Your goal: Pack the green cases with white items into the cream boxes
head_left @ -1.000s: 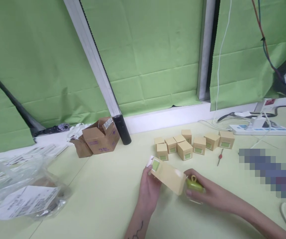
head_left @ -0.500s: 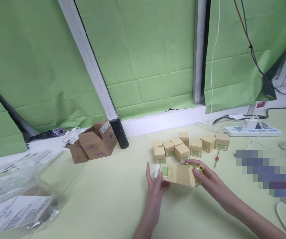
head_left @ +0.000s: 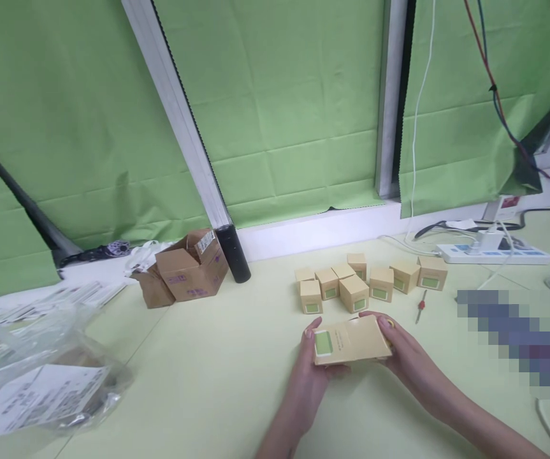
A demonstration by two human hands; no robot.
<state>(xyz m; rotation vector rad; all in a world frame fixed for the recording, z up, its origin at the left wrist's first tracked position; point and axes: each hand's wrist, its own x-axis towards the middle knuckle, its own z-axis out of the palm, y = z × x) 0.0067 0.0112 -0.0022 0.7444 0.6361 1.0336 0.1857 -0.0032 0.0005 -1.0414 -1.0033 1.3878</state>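
A small tan cardboard box [head_left: 358, 341] with a green label at its left end is held between my two hands, tilted a little above the table. My left hand [head_left: 310, 379] is closed around the labelled end, thumb on the near edge. My right hand [head_left: 406, 354] grips the other end. A bit of a yellow ring [head_left: 390, 324] peeks out by my right fingers; the rest of that item is hidden by the box and hand. Beyond the hands stand several similar small boxes [head_left: 354, 293] in a loose cluster.
A red-handled screwdriver [head_left: 420, 307] lies right of the boxes. Behind it is a white power strip [head_left: 494, 254] with cables. Left are an opened brown carton [head_left: 193, 271], a black cylinder [head_left: 233, 254] and a clear plastic bag [head_left: 40, 389] with a label.
The green rounded item with the yellow ring, visible at the box's right end before, is now almost wholly out of sight. The white flap at the left end no longer shows. My left fingers have closed in.
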